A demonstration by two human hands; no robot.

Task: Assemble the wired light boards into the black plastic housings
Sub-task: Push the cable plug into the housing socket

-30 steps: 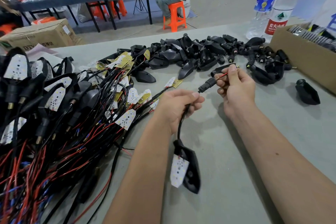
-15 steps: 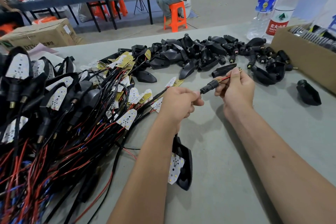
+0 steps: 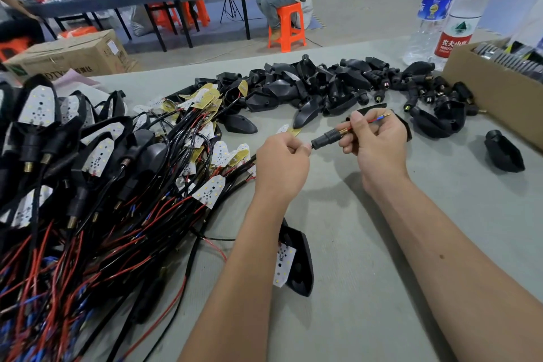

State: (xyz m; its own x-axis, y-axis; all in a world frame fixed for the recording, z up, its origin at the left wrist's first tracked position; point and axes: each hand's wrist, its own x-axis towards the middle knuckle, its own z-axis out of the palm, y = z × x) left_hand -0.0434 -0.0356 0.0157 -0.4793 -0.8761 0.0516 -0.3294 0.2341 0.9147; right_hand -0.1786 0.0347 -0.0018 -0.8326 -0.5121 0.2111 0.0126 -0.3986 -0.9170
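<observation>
Left hand (image 3: 281, 162): fingers curled in a fist round the black cable, thumb and forefinger pinching it just behind the black threaded stem (image 3: 326, 139).
Right hand (image 3: 374, 147): thumb and fingers pinching the brass end of the stem, where the red wire (image 3: 370, 121) comes out; the wire's blue-and-brass terminal points up and away past the fingertips.
Stem: held level between the two hands, above the grey table (image 3: 382, 288).
Housing in work (image 3: 297, 263): black plastic shell with a white light board (image 3: 283, 264) seated in it, hanging or lying just below the left wrist, partly hidden by the forearm; whether it touches the table cannot be told.
Loose light boards (image 3: 209, 191): white and yellow boards on black and red leads, just left of the left hand.
Finished units (image 3: 58, 156): large tangled heap with boards already in housings, far left of the left hand.
Empty housings (image 3: 317, 88): black pile beyond both hands; one single housing (image 3: 503, 155) lies apart, right of the right hand.
Cardboard box (image 3: 496, 97): beyond the right hand, at the right edge, holding small parts.
Water bottles (image 3: 449, 12): two, standing just left of the box.
</observation>
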